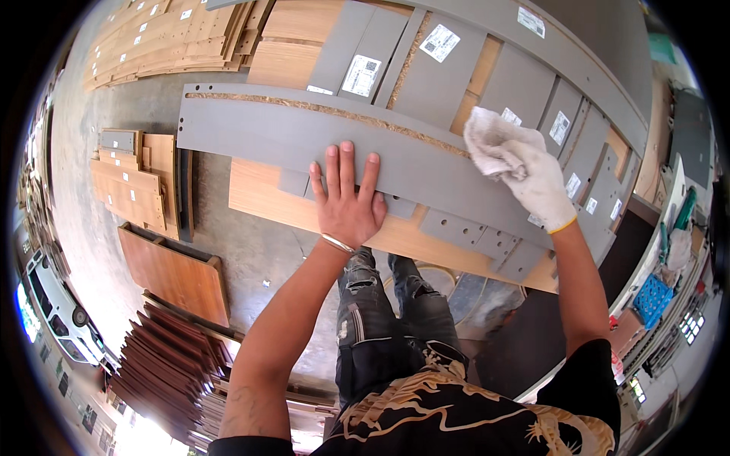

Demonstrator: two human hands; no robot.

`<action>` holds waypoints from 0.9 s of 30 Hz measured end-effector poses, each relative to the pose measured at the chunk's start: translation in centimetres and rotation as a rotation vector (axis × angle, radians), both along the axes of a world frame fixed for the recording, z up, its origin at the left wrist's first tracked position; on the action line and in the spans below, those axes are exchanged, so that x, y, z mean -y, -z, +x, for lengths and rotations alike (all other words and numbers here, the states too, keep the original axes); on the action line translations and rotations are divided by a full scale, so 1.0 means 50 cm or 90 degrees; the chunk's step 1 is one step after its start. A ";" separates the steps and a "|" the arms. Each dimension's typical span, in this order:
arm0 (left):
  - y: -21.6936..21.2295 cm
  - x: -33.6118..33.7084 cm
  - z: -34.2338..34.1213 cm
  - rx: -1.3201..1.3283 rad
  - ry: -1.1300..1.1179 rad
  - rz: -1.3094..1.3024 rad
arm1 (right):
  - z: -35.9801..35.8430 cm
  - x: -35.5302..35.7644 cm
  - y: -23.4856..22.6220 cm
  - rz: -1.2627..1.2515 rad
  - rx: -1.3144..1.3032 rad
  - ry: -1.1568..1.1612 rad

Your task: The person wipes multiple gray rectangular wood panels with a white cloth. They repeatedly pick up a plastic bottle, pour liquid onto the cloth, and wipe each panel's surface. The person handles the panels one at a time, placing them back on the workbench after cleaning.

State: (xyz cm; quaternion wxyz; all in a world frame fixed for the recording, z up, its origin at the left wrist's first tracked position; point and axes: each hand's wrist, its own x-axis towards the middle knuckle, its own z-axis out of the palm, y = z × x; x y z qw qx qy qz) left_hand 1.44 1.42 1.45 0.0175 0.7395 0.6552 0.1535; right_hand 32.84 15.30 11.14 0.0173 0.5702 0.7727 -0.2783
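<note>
A long grey board (258, 121) lies across the stack in front of me, with a groove of bare chipboard running along its far side. My left hand (348, 199), bare and with a bangle at the wrist, rests flat on this board, its fingers spread. A white knit glove covers my right hand (536, 178), which grips a crumpled white cloth (494, 140) against the board near the right end of the groove. Part of the groove is hidden under the cloth and glove.
Beneath lie more grey panels (433, 83) with white labels, and wood-coloured boards (258, 197). Stacked wooden panels (167, 38) stand at the far left, a smaller stack (133, 182) nearer. A brown panel (179, 273) and dark slats (163, 365) are lower left. A blue basket (652, 300) sits at the right.
</note>
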 end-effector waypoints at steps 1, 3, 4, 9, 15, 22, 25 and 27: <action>0.000 0.001 0.001 -0.003 0.001 -0.001 | -0.018 -0.004 -0.003 -0.007 0.005 -0.029; -0.004 0.004 -0.003 -0.017 -0.002 -0.001 | -0.062 -0.021 -0.010 0.047 -0.016 -0.097; -0.003 0.003 -0.003 -0.018 -0.004 0.001 | -0.076 -0.035 -0.004 0.066 -0.038 -0.132; 0.002 -0.004 0.003 -0.014 0.007 0.001 | -0.174 -0.069 0.031 0.114 -0.045 -0.128; 0.003 -0.002 -0.002 -0.030 -0.002 0.005 | -0.079 -0.049 0.056 -0.160 -0.319 0.110; 0.005 0.004 -0.004 -0.028 0.005 -0.006 | -0.193 -0.064 0.027 0.167 -0.092 -0.135; 0.006 0.003 -0.003 -0.022 -0.001 0.003 | -0.105 -0.051 0.047 0.166 -0.095 -0.161; 0.003 0.004 0.005 -0.014 0.004 0.007 | -0.137 -0.062 0.048 0.185 -0.125 -0.153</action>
